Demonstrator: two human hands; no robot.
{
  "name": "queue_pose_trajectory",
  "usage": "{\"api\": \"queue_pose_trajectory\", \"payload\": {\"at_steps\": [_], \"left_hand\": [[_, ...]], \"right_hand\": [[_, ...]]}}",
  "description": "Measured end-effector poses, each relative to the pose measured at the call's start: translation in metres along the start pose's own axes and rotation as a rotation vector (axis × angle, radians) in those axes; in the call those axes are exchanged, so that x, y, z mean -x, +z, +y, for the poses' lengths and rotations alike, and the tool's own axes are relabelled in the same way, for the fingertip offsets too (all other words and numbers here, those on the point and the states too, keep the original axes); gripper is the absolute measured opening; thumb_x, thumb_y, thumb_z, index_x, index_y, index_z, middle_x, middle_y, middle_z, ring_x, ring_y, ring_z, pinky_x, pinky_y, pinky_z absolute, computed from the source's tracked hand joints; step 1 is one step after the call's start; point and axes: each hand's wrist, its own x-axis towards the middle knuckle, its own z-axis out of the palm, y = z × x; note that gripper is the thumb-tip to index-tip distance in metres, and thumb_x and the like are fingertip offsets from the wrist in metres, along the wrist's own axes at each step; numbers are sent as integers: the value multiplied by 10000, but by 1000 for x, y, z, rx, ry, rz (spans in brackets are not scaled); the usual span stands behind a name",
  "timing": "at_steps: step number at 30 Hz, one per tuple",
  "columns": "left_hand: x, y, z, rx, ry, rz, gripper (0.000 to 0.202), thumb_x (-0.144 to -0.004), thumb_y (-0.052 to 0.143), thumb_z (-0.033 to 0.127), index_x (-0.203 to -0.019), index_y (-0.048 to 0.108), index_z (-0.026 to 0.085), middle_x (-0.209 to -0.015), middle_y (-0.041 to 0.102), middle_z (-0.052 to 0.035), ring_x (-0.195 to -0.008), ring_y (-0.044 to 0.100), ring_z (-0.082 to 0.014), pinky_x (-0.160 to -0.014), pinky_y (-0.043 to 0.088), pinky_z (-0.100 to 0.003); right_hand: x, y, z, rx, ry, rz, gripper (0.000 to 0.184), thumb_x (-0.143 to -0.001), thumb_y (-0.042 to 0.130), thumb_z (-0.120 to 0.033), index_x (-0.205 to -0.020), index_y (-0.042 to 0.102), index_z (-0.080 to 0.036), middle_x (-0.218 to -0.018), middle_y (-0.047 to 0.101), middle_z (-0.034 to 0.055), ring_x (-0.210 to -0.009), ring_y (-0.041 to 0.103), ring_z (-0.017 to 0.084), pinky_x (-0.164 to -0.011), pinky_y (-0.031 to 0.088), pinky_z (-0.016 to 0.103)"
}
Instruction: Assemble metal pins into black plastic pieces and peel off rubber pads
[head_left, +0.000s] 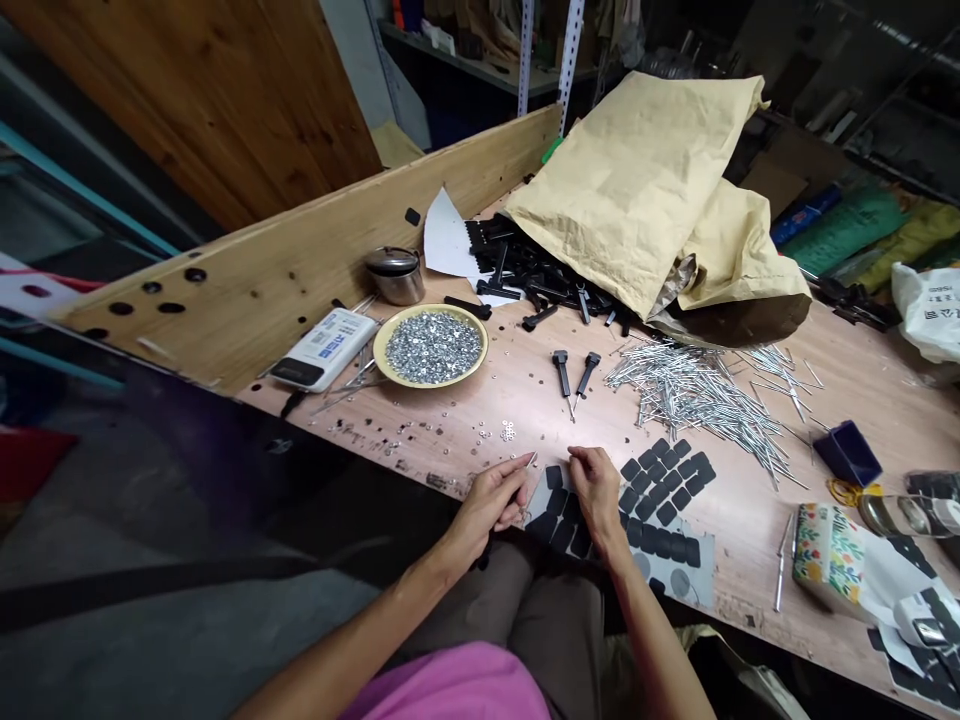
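Note:
My left hand (495, 497) is at the near edge of the wooden table (750, 500), fingers closed in a pinch on something small that I cannot make out. My right hand (596, 490) lies just to its right, fingers curled down onto a grey sheet (694, 580) covered with several black rounded pads (667, 490). The two hands' fingertips are a few centimetres apart. Two black-handled pins (574, 372) lie on the table just beyond the hands.
A yellow bowl (430, 347) of small silver nuts, a metal pot (395, 274) and a white box (324, 347) stand at the left. A brown paper sack (645, 180) spills black plastic parts (525, 270). A heap of thin metal rods (697, 395), a blue tray (847, 453) and a flowered box (825, 545) are on the right.

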Motion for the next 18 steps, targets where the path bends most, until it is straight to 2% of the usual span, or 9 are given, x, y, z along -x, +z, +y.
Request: {"api": "queue_pose_trajectory", "payload": {"at_steps": [6, 11, 13, 15, 18], "left_hand": [[4, -8, 0, -5, -5, 43, 556, -736, 624, 302, -1242, 518, 98, -499, 461, 82, -300, 263, -4, -317, 110, -149], [5, -13, 3, 6, -2, 39, 608, -714, 650, 320, -1256, 504, 88, -501, 466, 78, -302, 257, -2, -322, 107, -152], [5, -16, 4, 21, 17, 30, 610, -705, 660, 337, -1246, 515, 96, -510, 473, 74, -307, 261, -1, -325, 101, -152], [5, -18, 4, 39, 29, 21, 607, -693, 673, 357, -1230, 532, 109, -516, 473, 73, -310, 266, -1, -327, 97, -153], [4, -19, 3, 52, 23, 9, 601, -682, 680, 373, -1211, 549, 122, -518, 471, 77, -308, 259, 0, -326, 95, -155]], "right_hand": [[-23, 15, 4, 324, -181, -146, 201, -889, 470, -229, -943, 663, -213, -860, 624, 71, -815, 585, 196, -695, 485, 292], [-37, 24, 0, 542, -224, -278, 226, -897, 455, -193, -833, 671, -214, -827, 616, 85, -792, 559, 217, -637, 466, 299], [-36, 21, 3, 497, -230, -248, 238, -910, 428, -201, -905, 666, -204, -853, 620, 87, -798, 568, 208, -661, 474, 297], [-34, 13, 8, 394, -225, -161, 270, -929, 388, -224, -1003, 646, -196, -883, 624, 84, -801, 585, 191, -694, 482, 293], [-29, -2, 17, 292, -192, -49, 303, -940, 364, -276, -1019, 646, -200, -850, 626, 69, -770, 601, 181, -689, 488, 296]]}}
